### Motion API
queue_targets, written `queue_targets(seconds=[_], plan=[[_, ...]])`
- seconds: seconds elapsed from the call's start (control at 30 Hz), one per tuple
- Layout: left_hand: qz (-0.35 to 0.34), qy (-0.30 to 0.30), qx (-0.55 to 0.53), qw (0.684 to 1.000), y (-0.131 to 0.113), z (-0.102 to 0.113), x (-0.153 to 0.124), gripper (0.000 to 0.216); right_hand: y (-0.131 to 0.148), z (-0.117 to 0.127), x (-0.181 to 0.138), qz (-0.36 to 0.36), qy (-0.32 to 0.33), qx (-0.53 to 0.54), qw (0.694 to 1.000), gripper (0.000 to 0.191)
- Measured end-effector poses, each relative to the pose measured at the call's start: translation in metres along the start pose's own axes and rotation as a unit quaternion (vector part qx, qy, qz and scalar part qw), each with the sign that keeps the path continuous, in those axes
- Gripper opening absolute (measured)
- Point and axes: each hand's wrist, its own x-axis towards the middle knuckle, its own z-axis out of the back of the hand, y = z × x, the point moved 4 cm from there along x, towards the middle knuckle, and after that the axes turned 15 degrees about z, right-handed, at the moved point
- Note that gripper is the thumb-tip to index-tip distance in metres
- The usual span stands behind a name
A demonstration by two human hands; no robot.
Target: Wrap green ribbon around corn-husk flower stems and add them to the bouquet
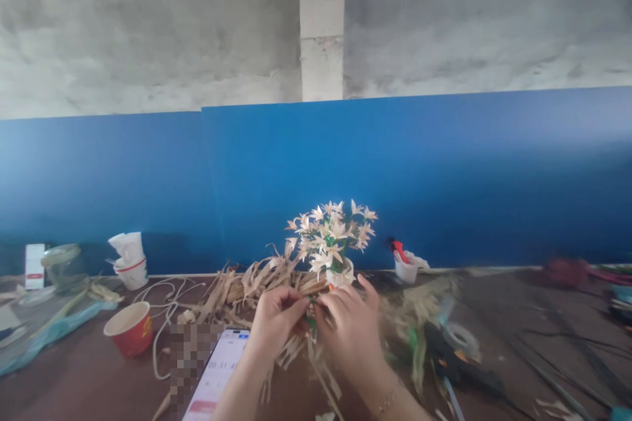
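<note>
Craft workshop, bare concrete wall [148, 26] rising behind blue panelling [444, 171], brown bench [89, 381] lying strewn with dried straw strips [247, 286], handmade straw flowers [332, 233] standing mid-bench, tape roll [461, 337] sitting rightward.

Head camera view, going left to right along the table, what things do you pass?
Glass jar → red paper cup → phone → left hand → right hand → small white cup with a red tool → tape roll.

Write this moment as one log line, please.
left hand: pinching green stem piece | right hand: pinching same piece | behind: straw flower bouquet, dried straw strips | left: red paper cup
</note>
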Motion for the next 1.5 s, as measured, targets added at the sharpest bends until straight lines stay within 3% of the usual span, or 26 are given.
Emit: queue_targets(seconds=[0.3,0.4,0.47,0.53,0.63,0.73,0.77,0.8,0.83,0.87,1.0,1.03,1.1,1.17,1.23,1.5], plan=[[0.003,0.016,0.024,1.000,-0.007,0.003,-0.004,0.029,0.004,0.005,0.004,-0.004,0.000,0.018,1.000,0.015],[-0.028,0.033,0.066,0.997,-0.013,0.005,-0.008,0.025,0.001,0.005,0.007,-0.065,0.044,0.075,0.994,0.013],[-0.043,0.045,0.087,0.994,-0.016,0.006,-0.011,0.021,-0.006,0.002,0.005,-0.153,0.104,0.170,0.968,0.011],[-0.040,0.056,0.086,0.994,-0.016,0.005,-0.014,0.019,-0.014,-0.006,0.000,-0.266,0.165,0.303,0.900,0.012],[-0.021,0.104,0.041,0.994,-0.014,0.001,-0.017,0.021,-0.018,-0.017,-0.010,-0.390,0.210,0.494,0.748,0.018],[-0.003,0.149,-0.016,0.989,-0.014,-0.004,-0.021,0.027,-0.013,-0.025,-0.014,-0.408,0.235,0.639,0.608,0.029],[-0.002,0.152,-0.021,0.988,-0.015,-0.004,-0.022,0.028,-0.010,-0.027,-0.015,-0.402,0.243,0.667,0.578,0.031],[-0.005,0.149,-0.015,0.989,-0.016,-0.005,-0.023,0.028,-0.009,-0.027,-0.014,-0.397,0.244,0.679,0.567,0.032],[-0.011,0.140,-0.001,0.990,-0.018,-0.004,-0.024,0.027,-0.009,-0.026,-0.014,-0.395,0.242,0.672,0.579,0.031],[-0.019,0.126,0.015,0.992,-0.019,-0.004,-0.024,0.027,-0.010,-0.025,-0.013,-0.393,0.233,0.644,0.614,0.028],[-0.040,0.036,0.058,0.997,-0.017,0.000,-0.016,0.024,-0.019,-0.005,-0.003,-0.309,0.183,0.395,0.846,0.012],[-0.040,0.017,0.058,0.997,-0.015,0.000,-0.013,0.024,-0.019,0.000,0.000,-0.266,0.169,0.316,0.895,0.016],[-0.031,-0.006,0.053,0.998,-0.010,-0.001,-0.009,0.025,-0.015,0.007,0.004,-0.178,0.136,0.175,0.959,0.020],[-0.021,-0.020,0.046,0.999,-0.005,-0.002,-0.006,0.025,-0.008,0.007,0.006,-0.106,0.102,0.077,0.986,0.013],[-0.013,-0.022,0.037,0.999,-0.002,-0.003,-0.004,0.026,-0.003,0.005,0.005,-0.059,0.072,0.036,0.995,0.011],[0.043,0.036,-0.032,0.998,0.006,-0.003,0.003,0.031,-0.001,0.005,0.004,-0.009,0.021,0.001,1.000,0.017]])
